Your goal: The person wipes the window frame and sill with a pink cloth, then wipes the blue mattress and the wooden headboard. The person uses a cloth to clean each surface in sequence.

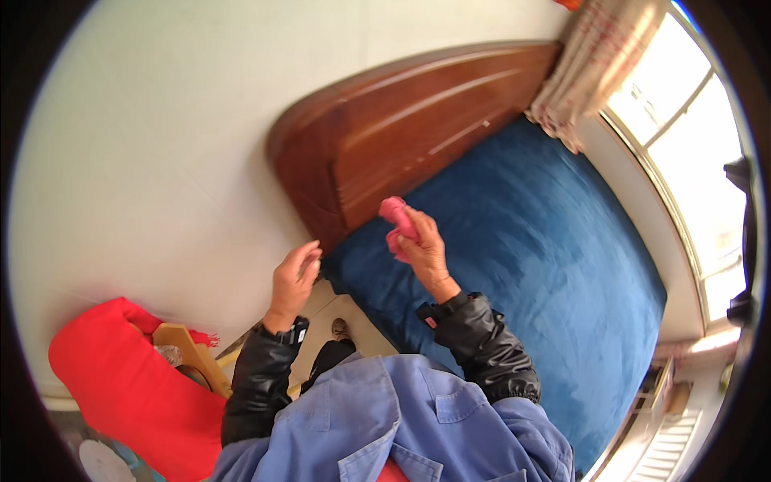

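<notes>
A crumpled pink cloth (395, 215) is gripped in my right hand (427, 249), which is raised over the near-left corner of the bed. Part of the cloth sticks out past the fingers, and the rest is bunched in the palm. My left hand (295, 281) hangs in the air further left, loosely bent with the fingers a little apart and nothing seen in it. The bed has a dark blue plush cover (546, 265). Behind both hands rises its brown wooden headboard (418, 120).
A red cloth (136, 386) drapes over a wooden piece of furniture (193, 353) at the lower left, by the pale wall (161, 161). A patterned curtain (594, 64) hangs beside the bright window (683, 104) on the right. My shoe (340, 329) stands on the tiled floor.
</notes>
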Tool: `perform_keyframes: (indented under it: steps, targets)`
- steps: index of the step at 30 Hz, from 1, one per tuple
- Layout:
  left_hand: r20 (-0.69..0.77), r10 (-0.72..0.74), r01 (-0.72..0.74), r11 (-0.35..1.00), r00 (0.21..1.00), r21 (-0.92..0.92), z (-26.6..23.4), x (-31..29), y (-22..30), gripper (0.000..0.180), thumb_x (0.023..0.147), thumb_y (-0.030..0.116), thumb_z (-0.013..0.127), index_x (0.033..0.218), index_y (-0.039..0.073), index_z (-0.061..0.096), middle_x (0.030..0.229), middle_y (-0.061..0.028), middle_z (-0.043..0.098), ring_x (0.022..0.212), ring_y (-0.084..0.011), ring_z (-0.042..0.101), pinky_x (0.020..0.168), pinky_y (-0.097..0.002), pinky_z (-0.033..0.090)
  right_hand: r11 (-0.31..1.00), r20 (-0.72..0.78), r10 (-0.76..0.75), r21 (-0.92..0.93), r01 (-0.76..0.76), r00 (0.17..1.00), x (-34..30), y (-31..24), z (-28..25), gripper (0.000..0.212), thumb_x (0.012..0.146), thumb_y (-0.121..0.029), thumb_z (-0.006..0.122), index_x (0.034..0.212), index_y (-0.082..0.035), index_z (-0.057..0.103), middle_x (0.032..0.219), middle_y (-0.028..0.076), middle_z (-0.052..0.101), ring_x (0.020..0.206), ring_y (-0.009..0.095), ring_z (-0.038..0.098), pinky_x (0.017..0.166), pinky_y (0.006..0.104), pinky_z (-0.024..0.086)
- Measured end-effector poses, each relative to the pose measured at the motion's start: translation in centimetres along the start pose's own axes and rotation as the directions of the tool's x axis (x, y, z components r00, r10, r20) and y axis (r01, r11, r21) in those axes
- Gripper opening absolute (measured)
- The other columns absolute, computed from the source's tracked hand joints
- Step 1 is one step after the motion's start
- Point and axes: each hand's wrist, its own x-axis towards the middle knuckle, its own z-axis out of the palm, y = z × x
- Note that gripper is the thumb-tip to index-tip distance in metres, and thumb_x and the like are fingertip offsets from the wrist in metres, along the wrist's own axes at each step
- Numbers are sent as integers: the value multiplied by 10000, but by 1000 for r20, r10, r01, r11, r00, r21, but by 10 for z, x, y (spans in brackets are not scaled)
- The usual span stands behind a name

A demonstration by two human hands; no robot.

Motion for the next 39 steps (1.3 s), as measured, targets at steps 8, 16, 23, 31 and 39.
perform_keyframes:
  steps: [8, 16, 23, 31, 39]
  targets:
    - [-82, 257, -244, 960, 963, 140, -77, 113, 6, 381, 861, -50, 662, 1232, 34, 660, 1107, -139, 699, 1006, -321, 688, 873, -372, 557, 506, 243, -657, -560, 656, 713, 142, -108, 134, 579, 790, -37, 674, 1351, -172, 625, 1434, 161, 519, 1184, 373, 586, 937, 426, 545]
    - [-96, 308, -292, 945, 947, 150, -97, 148, -15, 395, 848, -20, 680, 1237, 51, 670, 1119, -142, 691, 1015, -345, 662, 874, -395, 548, 383, 220, -408, -840, 385, 886, 275, -92, 86, 533, 780, 29, 612, 1262, -193, 662, 1325, 72, 600, 1084, 379, 602, 890, 468, 542]
    - [-39, 440, -410, 861, 897, 300, -72, 189, 0, 498, 785, 3, 723, 1276, 51, 650, 1259, -143, 638, 1143, -355, 615, 983, -432, 499, 228, 496, -392, -763, 604, 775, 268, -105, 96, 588, 719, 41, 668, 1269, -167, 658, 1265, 77, 610, 1035, 342, 603, 903, 431, 528]
    - [108, 559, -525, 671, 822, 523, -39, 238, 12, 574, 817, 98, 720, 1370, 30, 582, 1396, -160, 565, 1294, -377, 529, 1091, -481, 415, 358, 337, -450, -781, 512, 827, 295, -71, 50, 503, 734, 32, 674, 1187, -187, 682, 1249, 62, 641, 1060, 330, 611, 910, 430, 532]
    - [212, 499, -522, 641, 840, 563, -31, 252, 20, 657, 771, 106, 776, 1393, 43, 574, 1418, -151, 563, 1319, -357, 522, 1098, -463, 421, 261, 164, -362, -927, 268, 918, 340, -38, -4, 342, 813, -52, 645, 1115, -211, 669, 1164, 38, 628, 1053, 351, 590, 835, 474, 522]
